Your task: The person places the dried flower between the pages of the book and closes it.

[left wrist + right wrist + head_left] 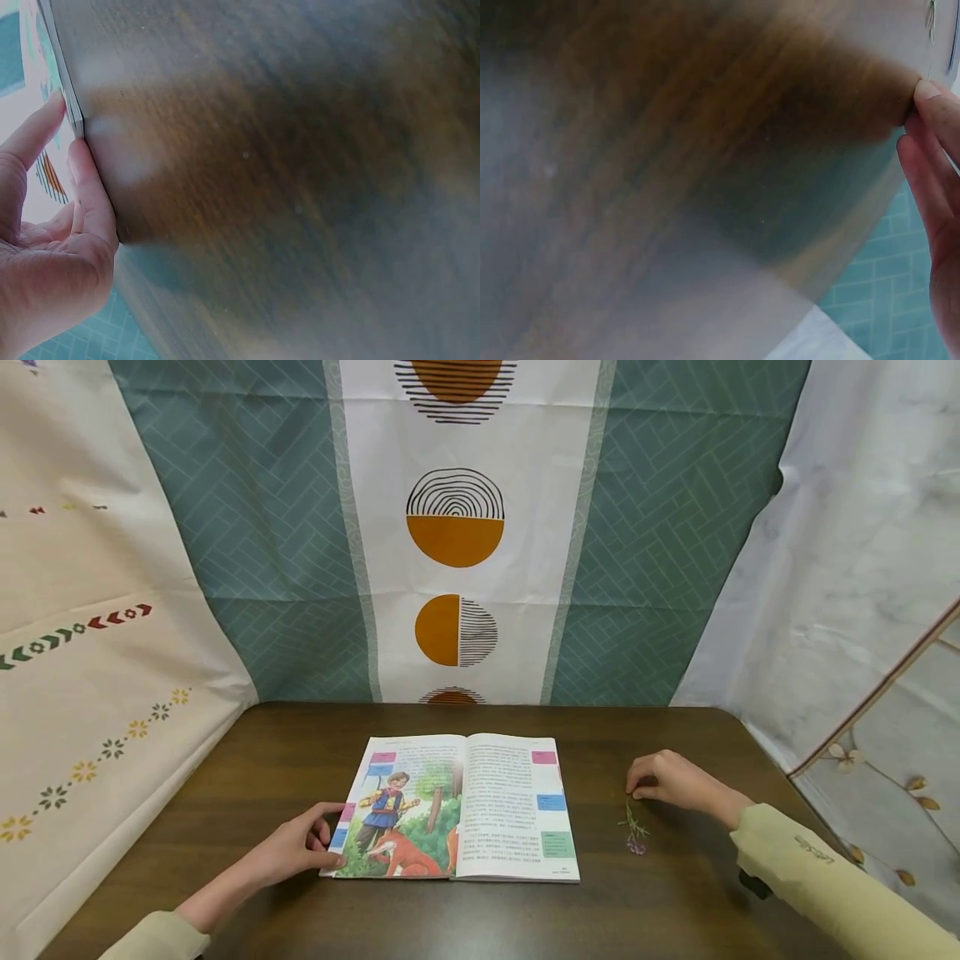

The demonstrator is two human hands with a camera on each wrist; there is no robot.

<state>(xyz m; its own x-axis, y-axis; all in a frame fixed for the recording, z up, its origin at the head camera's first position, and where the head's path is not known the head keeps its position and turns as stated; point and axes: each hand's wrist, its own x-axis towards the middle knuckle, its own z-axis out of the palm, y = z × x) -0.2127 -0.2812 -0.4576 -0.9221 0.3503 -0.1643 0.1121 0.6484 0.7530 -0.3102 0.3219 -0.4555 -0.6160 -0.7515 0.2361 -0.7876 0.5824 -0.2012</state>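
An open illustrated book (498, 827) lies flat on the brown table, a boy and a fox pictured on its left page. My left hand (296, 847) holds the book's lower left corner. In the left wrist view the thumb (46, 124) rests on the page while another finger (88, 191) is against the edge. Right of the book, my right hand (678, 783) pinches the thin stem of a small purple flower (636, 846) between thumb and fingertips. Its blossom hangs down toward the table's near side. Only a bit of the green stem (931, 21) shows in the right wrist view.
The dark wooden table (420, 918) ends at the back against a hanging cloth (645, 568) with green and white panels. A patterned cream cloth (97, 693) hangs at the left, and a marbled white one (847, 610) at the right.
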